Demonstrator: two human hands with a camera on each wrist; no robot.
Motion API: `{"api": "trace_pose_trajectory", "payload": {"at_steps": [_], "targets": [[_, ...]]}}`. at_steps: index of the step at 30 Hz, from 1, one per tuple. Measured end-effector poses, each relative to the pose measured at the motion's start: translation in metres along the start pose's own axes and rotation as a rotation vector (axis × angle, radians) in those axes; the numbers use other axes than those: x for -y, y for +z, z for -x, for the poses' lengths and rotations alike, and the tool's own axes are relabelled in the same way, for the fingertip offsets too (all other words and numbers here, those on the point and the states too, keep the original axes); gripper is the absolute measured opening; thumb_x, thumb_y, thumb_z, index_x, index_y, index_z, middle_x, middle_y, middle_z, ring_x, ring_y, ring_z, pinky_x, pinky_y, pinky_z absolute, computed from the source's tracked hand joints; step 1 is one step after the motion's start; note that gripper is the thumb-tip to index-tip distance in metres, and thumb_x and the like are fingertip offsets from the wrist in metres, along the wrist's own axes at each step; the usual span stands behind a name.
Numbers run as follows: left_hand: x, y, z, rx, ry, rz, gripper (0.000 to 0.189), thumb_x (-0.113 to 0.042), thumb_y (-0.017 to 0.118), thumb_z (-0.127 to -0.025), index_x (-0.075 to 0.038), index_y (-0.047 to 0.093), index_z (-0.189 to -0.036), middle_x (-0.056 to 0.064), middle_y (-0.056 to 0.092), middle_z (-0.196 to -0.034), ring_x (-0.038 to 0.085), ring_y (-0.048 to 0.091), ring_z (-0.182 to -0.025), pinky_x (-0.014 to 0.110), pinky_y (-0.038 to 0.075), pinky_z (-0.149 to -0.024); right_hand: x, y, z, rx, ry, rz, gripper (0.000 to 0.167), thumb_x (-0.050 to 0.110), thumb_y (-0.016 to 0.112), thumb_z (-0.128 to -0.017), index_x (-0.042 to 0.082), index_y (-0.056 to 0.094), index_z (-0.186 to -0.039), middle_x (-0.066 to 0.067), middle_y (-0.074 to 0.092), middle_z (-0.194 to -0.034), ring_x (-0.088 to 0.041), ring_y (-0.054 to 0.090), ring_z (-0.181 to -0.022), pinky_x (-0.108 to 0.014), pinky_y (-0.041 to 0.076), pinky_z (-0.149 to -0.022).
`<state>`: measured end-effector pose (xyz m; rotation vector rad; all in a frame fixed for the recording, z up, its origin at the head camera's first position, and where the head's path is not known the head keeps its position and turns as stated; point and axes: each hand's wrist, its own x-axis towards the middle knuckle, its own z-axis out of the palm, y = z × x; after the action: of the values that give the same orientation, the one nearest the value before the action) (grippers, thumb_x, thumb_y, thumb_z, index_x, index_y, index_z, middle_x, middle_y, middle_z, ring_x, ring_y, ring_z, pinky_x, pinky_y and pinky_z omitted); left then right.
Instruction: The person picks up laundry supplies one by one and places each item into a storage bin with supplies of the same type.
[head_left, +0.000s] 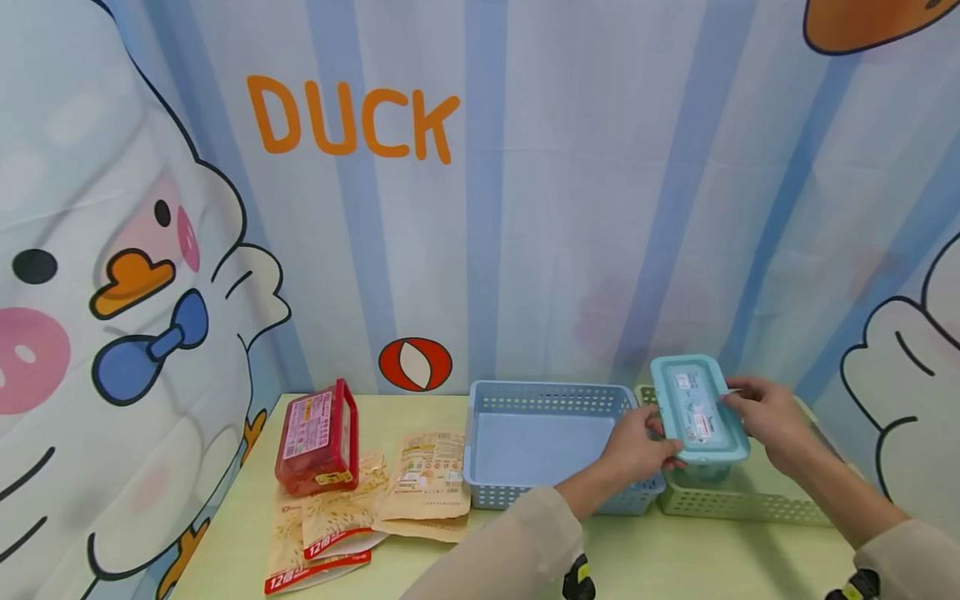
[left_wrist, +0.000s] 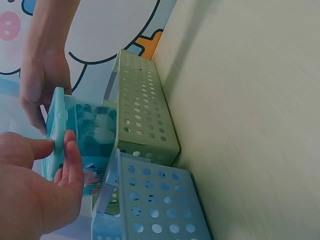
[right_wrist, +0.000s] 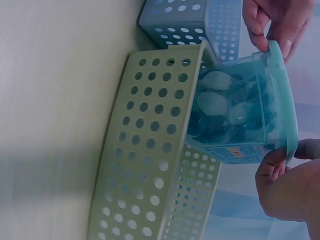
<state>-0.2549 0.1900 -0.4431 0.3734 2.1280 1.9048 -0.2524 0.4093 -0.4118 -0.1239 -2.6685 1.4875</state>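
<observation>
Teal tub [head_left: 699,408] at four o'clock in head view, over the nine-o'clock end of the green basket [head_left: 738,503]. Left hand [head_left: 633,447] pinches its rim at eight o'clock, right hand [head_left: 772,418] at three. Wrapped pieces [right_wrist: 212,102] inside. Probably light, stiff, slick; lid [right_wrist: 286,95] might pop, so walls make safer hold.

The lidded tub [right_wrist: 240,112] is smooth plastic, the backdrop [head_left: 570,208] matt, creased, probably cloth.
</observation>
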Motion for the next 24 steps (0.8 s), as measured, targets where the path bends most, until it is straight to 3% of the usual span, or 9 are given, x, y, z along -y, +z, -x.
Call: {"api": "trace_pose_trajectory", "payload": {"at_steps": [6, 13, 20, 24], "targets": [[0.004, 0.002, 0.003, 0.016, -0.006, 0.001, 0.045, 0.003, 0.073, -0.098, -0.005, 0.062, -0.141, 0.002, 0.055, -0.095, 0.030, 0.076, -0.077, 0.042, 0.063, -0.068, -0.010, 0.006, -0.002, -0.016, 0.024, -0.014, 0.053, 0.020, 0.049, -0.113, -0.016, 0.039, -0.152, -0.028, 0.054, -0.127, -0.008, 0.062, -0.089, -0.030, 0.059, -0.073], [0.007, 0.001, 0.005, 0.056, -0.006, -0.046, 0.036, -0.009, 0.071, -0.102, -0.006, 0.063, -0.137, 0.000, 0.062, -0.101, 0.024, 0.073, -0.085, 0.034, 0.057, -0.065, -0.021, 0.006, -0.007, 0.000, 0.073, -0.057, 0.056, 0.023, 0.046, -0.114, -0.014, 0.036, -0.154, -0.031, 0.048, -0.137, -0.005, 0.062, -0.090, -0.031, 0.060, -0.076], [0.009, 0.002, 0.006, 0.062, -0.078, -0.119, 0.050, -0.015, 0.069, -0.102, -0.006, 0.057, -0.150, 0.002, 0.070, -0.114, 0.011, 0.065, -0.083, 0.031, 0.053, -0.069, -0.034, 0.011, -0.011, -0.001, 0.072, -0.042, 0.054, 0.018, 0.044, -0.114, -0.016, 0.036, -0.154, -0.032, 0.050, -0.133, -0.009, 0.063, -0.090, -0.032, 0.061, -0.076], [0.012, 0.002, 0.009, 0.088, -0.095, -0.140, 0.051, -0.014, 0.068, -0.103, -0.005, 0.056, -0.151, 0.001, 0.071, -0.109, 0.010, 0.066, -0.084, 0.032, 0.054, -0.074, -0.041, 0.013, -0.011, 0.011, 0.083, -0.026, 0.052, 0.017, 0.046, -0.114, -0.017, 0.037, -0.153, -0.032, 0.053, -0.129, -0.013, 0.064, -0.091, -0.033, 0.061, -0.075]]}}
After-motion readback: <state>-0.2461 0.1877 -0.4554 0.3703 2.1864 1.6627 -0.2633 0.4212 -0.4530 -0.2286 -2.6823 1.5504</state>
